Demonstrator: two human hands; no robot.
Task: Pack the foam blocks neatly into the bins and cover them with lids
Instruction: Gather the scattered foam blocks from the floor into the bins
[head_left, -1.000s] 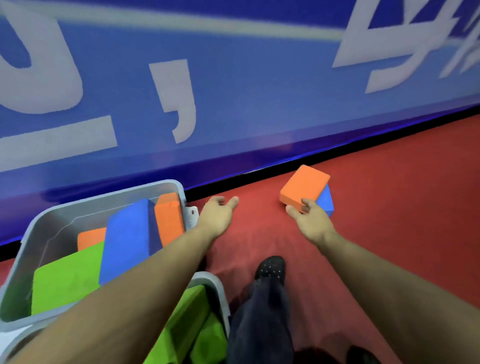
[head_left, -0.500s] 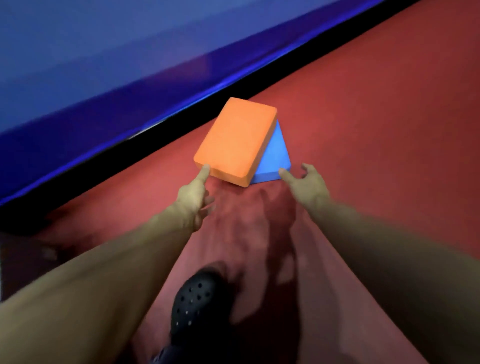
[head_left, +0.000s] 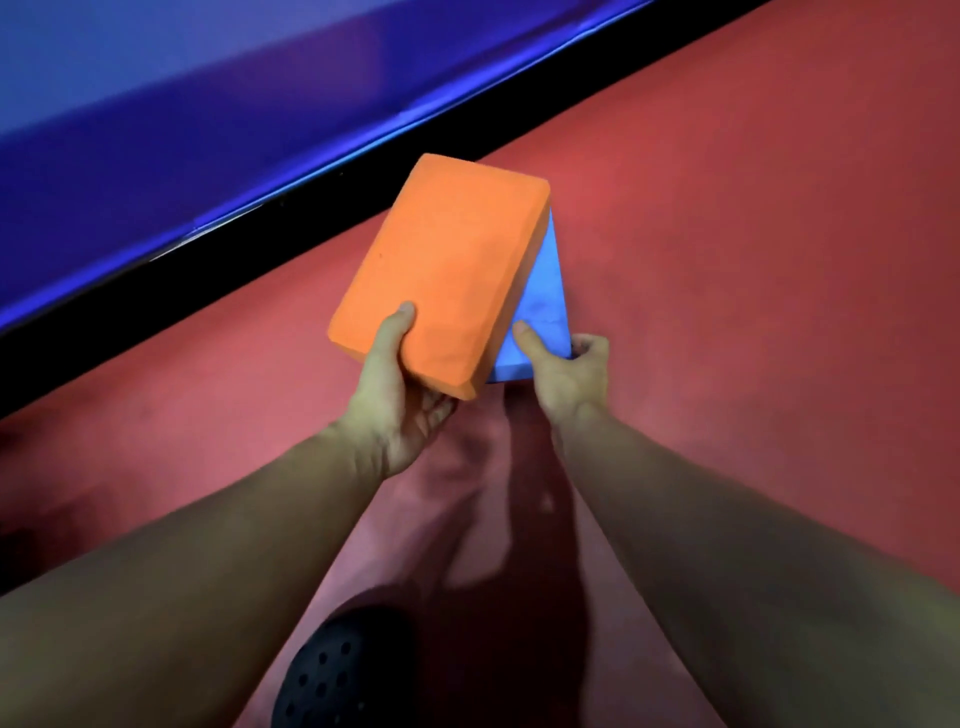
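An orange foam block (head_left: 441, 270) lies tilted on top of a blue foam block (head_left: 540, 301) on the red floor. My left hand (head_left: 400, 400) grips the near end of the orange block, thumb on its top face and fingers under it. My right hand (head_left: 566, 374) holds the near corner of the blue block, thumb on top and fingers curled round its right edge. Most of the blue block is hidden under the orange one. No bin or lid is in view.
A blue banner wall (head_left: 208, 104) with a black base strip (head_left: 260, 228) runs diagonally just behind the blocks. Red floor (head_left: 753, 260) stretches to the right. My black perforated shoe (head_left: 343, 670) is at the bottom middle.
The view swung right from the grey bins to the two blocks, and I came closer. Both hands went from touching the blocks to gripping them, left on orange, right on blue.
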